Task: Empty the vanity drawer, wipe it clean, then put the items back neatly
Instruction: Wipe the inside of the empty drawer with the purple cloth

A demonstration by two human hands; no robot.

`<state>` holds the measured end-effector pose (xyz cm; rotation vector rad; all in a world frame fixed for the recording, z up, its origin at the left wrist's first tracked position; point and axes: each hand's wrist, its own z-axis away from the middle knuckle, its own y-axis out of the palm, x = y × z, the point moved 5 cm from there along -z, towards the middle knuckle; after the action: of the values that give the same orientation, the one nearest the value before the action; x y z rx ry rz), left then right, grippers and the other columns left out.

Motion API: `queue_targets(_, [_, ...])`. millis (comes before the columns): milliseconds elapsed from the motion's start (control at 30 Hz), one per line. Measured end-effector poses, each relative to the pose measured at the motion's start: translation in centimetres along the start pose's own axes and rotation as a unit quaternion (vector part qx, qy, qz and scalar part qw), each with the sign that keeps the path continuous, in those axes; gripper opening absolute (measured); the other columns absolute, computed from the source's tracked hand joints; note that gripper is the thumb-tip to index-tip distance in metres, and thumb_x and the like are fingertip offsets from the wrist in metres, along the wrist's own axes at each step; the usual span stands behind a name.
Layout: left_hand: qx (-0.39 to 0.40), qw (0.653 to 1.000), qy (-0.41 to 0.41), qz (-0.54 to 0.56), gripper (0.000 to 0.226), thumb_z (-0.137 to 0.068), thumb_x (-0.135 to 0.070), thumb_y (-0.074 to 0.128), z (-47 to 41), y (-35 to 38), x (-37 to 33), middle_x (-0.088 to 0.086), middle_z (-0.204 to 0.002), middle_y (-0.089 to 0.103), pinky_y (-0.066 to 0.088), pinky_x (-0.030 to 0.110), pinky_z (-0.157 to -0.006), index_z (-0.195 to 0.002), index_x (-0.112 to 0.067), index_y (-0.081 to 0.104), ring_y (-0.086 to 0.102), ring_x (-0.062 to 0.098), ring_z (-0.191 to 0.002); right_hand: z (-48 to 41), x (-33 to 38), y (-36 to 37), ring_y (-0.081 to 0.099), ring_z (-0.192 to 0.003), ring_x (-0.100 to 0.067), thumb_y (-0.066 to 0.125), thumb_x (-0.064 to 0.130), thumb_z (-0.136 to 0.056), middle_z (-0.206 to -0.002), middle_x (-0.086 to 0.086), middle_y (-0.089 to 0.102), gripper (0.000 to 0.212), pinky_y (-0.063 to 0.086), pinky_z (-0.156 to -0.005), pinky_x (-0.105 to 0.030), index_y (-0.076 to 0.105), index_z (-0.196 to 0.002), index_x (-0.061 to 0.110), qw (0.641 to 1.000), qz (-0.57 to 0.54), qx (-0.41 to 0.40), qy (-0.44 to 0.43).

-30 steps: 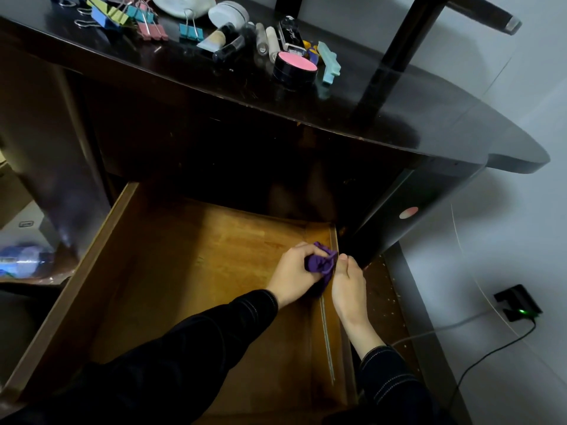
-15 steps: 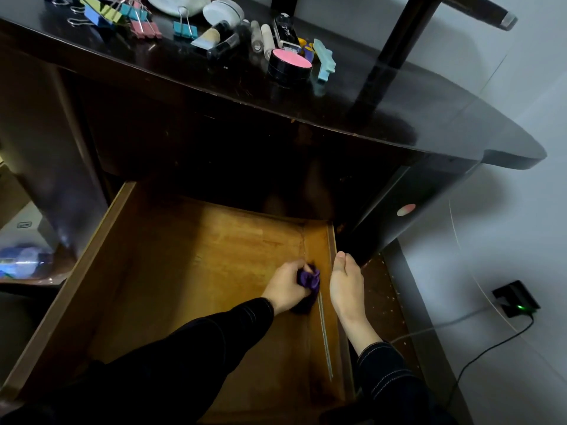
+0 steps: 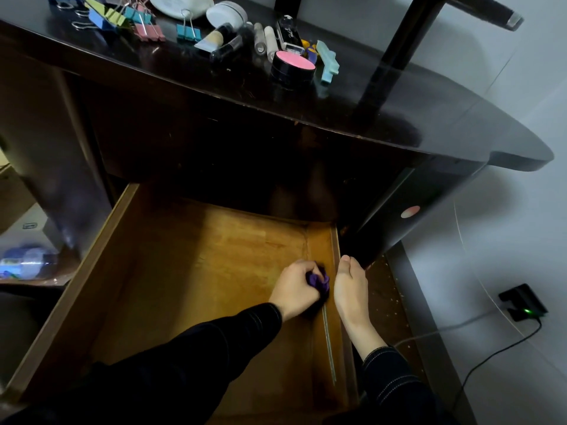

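Left hand (image 3: pixel 294 286) grips a wadded cloth (image 3: pixel 319 282) on the drawer (image 3: pixel 92 286) floor, just beside the right wall. Right hand (image 3: pixel 349 283) lies along that wall's rim, and whether its fingers hook over cannot be told. The drawer holds nothing but the cloth, with the clips (image 3: pixel 138 18), tubes (image 3: pixel 265 39) and pot (image 3: pixel 294 61) out toward the table's (image 3: pixel 399 118) far edge. Likely risk: hard downward pressure tipping the far-extended drawer, or the back corners going unwiped.

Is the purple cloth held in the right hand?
No, the left hand grips the purple cloth; the right hand rests on the drawer rim.
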<state>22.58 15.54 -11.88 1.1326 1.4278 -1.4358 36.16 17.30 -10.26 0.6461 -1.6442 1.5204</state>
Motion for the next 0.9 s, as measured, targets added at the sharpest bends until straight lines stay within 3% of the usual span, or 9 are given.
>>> queue_targets(133, [-0.040, 0.998, 0.021, 0.043, 0.021, -0.069, 0.000, 0.069, -1.5, -0.9, -0.9, 0.002, -0.093, 0.063, 0.047, 0.025, -0.082, -0.080, -0.018, 0.068, 0.059, 0.015, -0.087, 0.1, 0.0, -0.1, 0.053, -0.130, -0.026, 0.031, 0.034, -0.111, -0.138, -0.008, 0.059, 0.045, 0.040, -0.109, -0.037, 0.051, -0.144, 0.010, 1.000, -0.002, -0.007, 0.008])
queue_targets(333, [0.062, 0.997, -0.046, 0.023, 0.019, -0.068, 0.011, 0.063, -0.2, 0.2, 1.4, 0.019, -0.090, 0.066, 0.054, 0.047, -0.082, -0.079, -0.003, 0.060, 0.063, 0.035, -0.090, 0.2, 0.0, 0.0, 0.059, -0.121, -0.029, 0.028, 0.039, -0.111, -0.129, -0.012, 0.063, 0.048, 0.044, -0.108, -0.049, 0.055, -0.137, 0.009, 1.000, 0.003, -0.001, 0.008])
queue_targets(433, [0.045, 0.997, -0.031, 0.055, 0.026, -0.065, 0.009, 0.067, -0.9, -0.3, 0.1, 0.009, -0.086, 0.069, 0.056, 0.041, -0.080, -0.076, -0.014, 0.063, 0.065, 0.025, -0.086, 0.2, 0.1, 0.0, 0.057, -0.123, -0.026, 0.030, 0.036, -0.111, -0.130, -0.008, 0.062, 0.046, 0.044, -0.108, -0.043, 0.054, -0.139, 0.009, 1.000, 0.002, -0.006, 0.007])
queue_targets(533, [0.019, 0.998, 0.004, 0.053, 0.026, -0.064, 0.004, 0.069, -0.4, 0.0, -0.5, 0.004, -0.090, 0.064, 0.049, 0.033, -0.083, -0.075, -0.018, 0.060, 0.059, 0.019, -0.088, 0.2, 0.1, 0.0, 0.058, -0.122, -0.026, 0.031, 0.035, -0.111, -0.128, -0.010, 0.063, 0.045, 0.045, -0.105, -0.042, 0.054, -0.138, 0.009, 1.000, -0.002, -0.003, 0.004])
queue_targets(700, [0.074, 0.992, -0.098, 0.035, 0.025, -0.069, 0.013, 0.064, 0.8, 1.0, 2.1, 0.022, -0.094, 0.067, 0.054, 0.050, -0.083, -0.090, 0.001, 0.058, 0.064, 0.038, -0.095, 0.2, 0.1, 0.0, 0.059, -0.118, -0.033, 0.027, 0.039, -0.110, -0.126, -0.016, 0.064, 0.049, 0.045, -0.106, -0.052, 0.056, -0.134, 0.006, 1.000, 0.011, 0.000, 0.007])
queue_targets(900, [0.013, 0.994, -0.012, 0.109, 0.025, -0.059, 0.010, 0.070, -0.9, -0.4, -1.1, 0.016, -0.087, 0.066, 0.053, 0.045, -0.082, -0.078, -0.003, 0.060, 0.063, 0.034, -0.087, 0.1, 0.1, 0.0, 0.060, -0.112, -0.031, 0.031, 0.034, -0.111, -0.116, -0.012, 0.065, 0.042, 0.047, -0.100, -0.048, 0.059, -0.126, 0.007, 1.000, 0.007, -0.005, 0.008])
